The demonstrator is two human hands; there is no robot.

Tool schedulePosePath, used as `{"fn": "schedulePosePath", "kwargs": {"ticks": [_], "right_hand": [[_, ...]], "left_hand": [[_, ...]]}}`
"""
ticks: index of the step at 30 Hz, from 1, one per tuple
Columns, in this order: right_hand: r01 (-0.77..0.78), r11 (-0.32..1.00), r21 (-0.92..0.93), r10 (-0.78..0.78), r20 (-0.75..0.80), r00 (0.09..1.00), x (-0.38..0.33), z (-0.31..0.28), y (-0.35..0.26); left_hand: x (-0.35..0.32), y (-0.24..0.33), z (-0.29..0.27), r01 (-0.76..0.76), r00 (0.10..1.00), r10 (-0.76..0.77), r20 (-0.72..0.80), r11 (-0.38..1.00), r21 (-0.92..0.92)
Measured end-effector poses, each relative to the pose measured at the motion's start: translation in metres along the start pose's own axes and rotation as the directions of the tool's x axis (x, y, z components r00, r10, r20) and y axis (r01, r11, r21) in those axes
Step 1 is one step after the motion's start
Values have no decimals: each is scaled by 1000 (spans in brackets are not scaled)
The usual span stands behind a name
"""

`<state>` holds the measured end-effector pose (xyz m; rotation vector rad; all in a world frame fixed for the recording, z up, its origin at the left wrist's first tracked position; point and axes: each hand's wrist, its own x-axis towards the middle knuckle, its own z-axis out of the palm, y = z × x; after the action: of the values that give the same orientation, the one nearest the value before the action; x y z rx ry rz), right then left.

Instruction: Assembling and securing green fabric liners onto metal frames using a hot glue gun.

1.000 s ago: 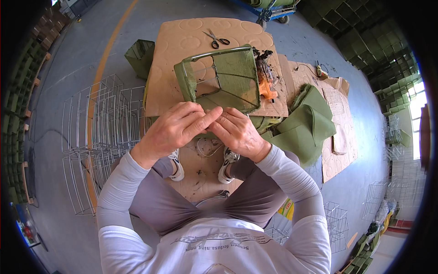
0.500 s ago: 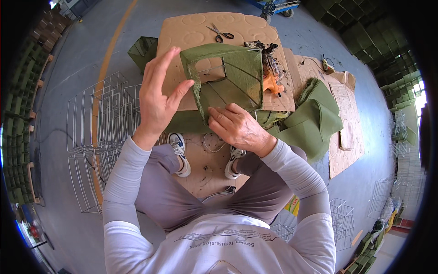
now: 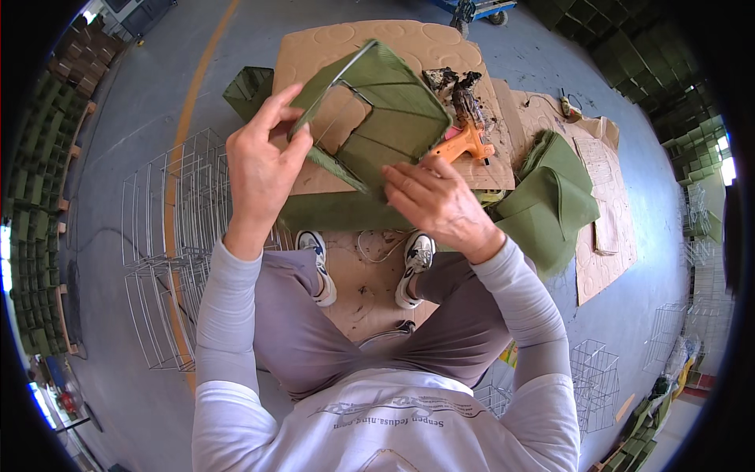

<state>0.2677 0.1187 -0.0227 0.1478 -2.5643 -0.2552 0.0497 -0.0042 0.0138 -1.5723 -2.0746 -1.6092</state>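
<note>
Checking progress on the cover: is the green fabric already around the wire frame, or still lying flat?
Around it. The green fabric wraps the wire frame, held tilted between the left hand and right hand.

The left hand and right hand hold up a green fabric-covered wire frame, which blocks the way straight ahead. Just beyond the right hand lie an orange glue gun and charred scraps; to its right, folded green fabric. Stacked wire frames crowd the floor left of the left hand. The cardboard sheet beyond the frame lies bare.
</note>
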Motion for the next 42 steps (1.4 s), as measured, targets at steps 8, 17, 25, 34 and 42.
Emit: {"fn": "schedulePosePath", "kwargs": {"ticks": [8,17,25,34,42], "right_hand": [[-690,672,270,720,-19,693,-20,-10,-1],[-811,11,585,701,574,423,-12,18,-14],[-706,466,533,703,262,661,-12,26,-8],[-627,635,452,620,186,762,-24,44,13],[-832,467,299,747,370,552,-29,45,20]], "left_hand": [[-38,12,-14,10,1000,-12,17,990,142],[-63,23,-7,-59,994,41,97,980,192],[-60,18,-19,-232,973,228,43,954,189],[-69,22,10,-200,937,157,313,974,108],[-70,30,40,-202,951,143,273,959,200]]}}
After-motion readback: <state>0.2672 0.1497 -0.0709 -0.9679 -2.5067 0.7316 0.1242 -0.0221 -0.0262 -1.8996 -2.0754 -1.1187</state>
